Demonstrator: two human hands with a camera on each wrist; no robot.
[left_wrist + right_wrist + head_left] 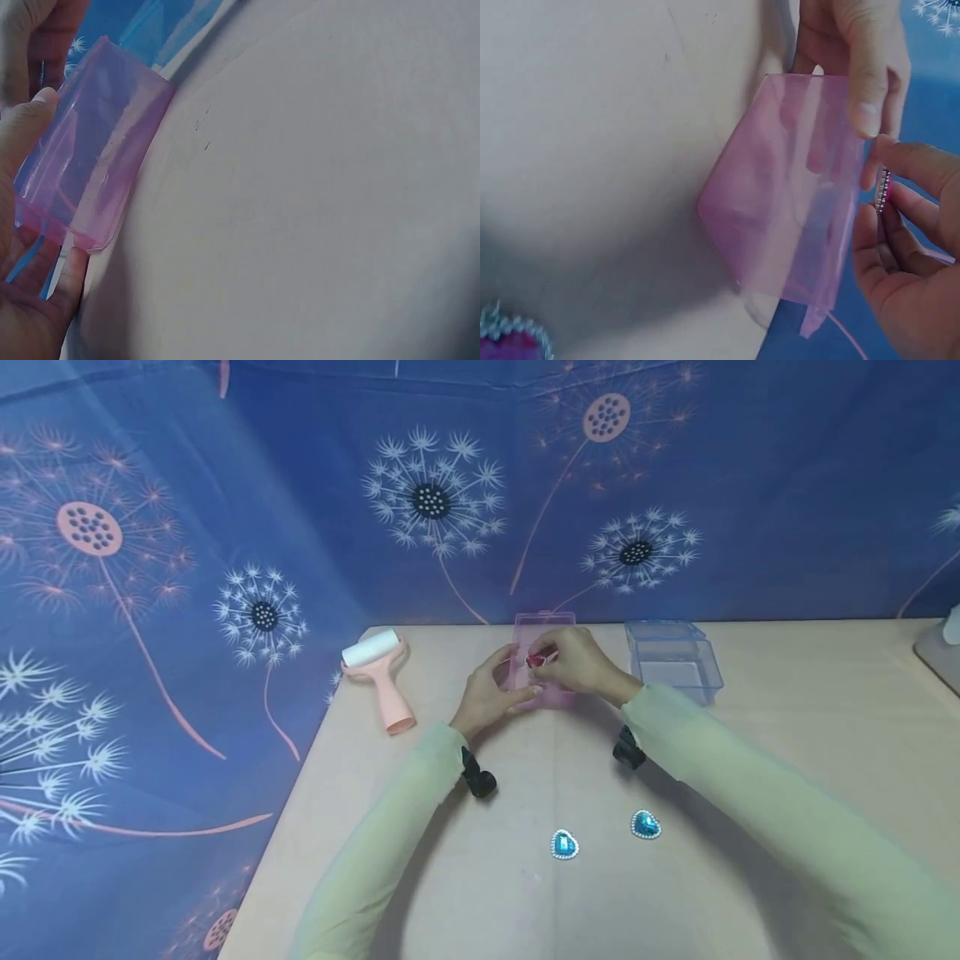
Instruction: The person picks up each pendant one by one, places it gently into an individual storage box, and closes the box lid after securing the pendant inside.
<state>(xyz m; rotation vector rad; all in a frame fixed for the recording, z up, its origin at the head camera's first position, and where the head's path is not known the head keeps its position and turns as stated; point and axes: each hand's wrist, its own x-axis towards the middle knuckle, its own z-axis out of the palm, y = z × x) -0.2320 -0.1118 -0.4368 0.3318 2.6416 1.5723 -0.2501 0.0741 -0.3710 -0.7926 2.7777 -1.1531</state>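
A see-through pink plastic box [557,698] stands on the table with its lid raised at the back. My left hand [483,695] grips its left side, thumb along the near edge; in the left wrist view the fingers lie against the box wall [105,150]. Over the box, my right hand [579,662] pinches a red heart-shaped gem [535,661] between thumb and fingers. In the right wrist view this gem [883,191] is edge-on, its rim of small beads showing, beside the box opening. The box's inside is partly hidden by the hands.
Two blue heart-shaped gems [564,844] with beaded rims lie near the front. A see-through blue box [678,672] with its lid up stands right of the pink one. At the left is a pink-handled lint roller [388,693]. A pale container [941,647] sits at the far right edge.
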